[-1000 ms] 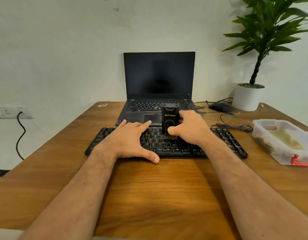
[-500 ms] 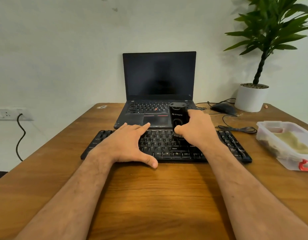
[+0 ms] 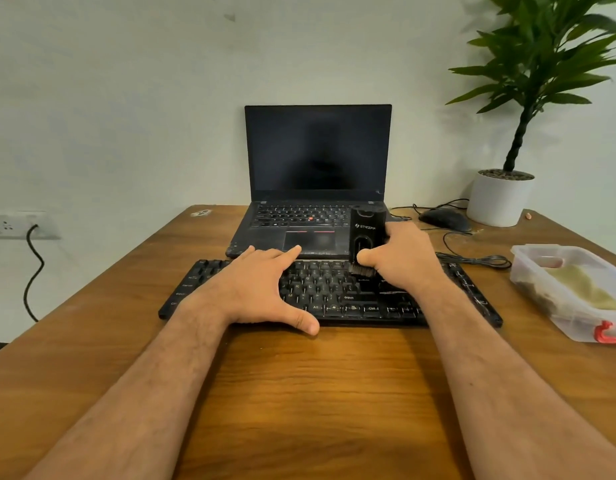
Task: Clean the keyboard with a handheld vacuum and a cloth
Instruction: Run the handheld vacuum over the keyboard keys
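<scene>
A black keyboard (image 3: 337, 296) lies across the middle of the wooden desk (image 3: 299, 393). My left hand (image 3: 254, 289) rests flat on its left half, fingers spread and the thumb at the front edge. My right hand (image 3: 400, 261) grips a small black handheld vacuum (image 3: 366, 233), held upright with its brush end down on the keys right of centre. A yellowish cloth (image 3: 583, 285) lies inside a clear plastic box (image 3: 528, 268) at the right.
An open black laptop (image 3: 317, 168) with a dark screen stands behind the keyboard. A black mouse (image 3: 445, 219) and coiled cable (image 3: 479, 261) lie at the back right, near a potted plant (image 3: 500, 199). A wall socket (image 3: 8, 225) with a plugged cord is on the left.
My right hand has slid the vacuum rightward along the upper key rows. My left hand has stayed on the keyboard's left half.
</scene>
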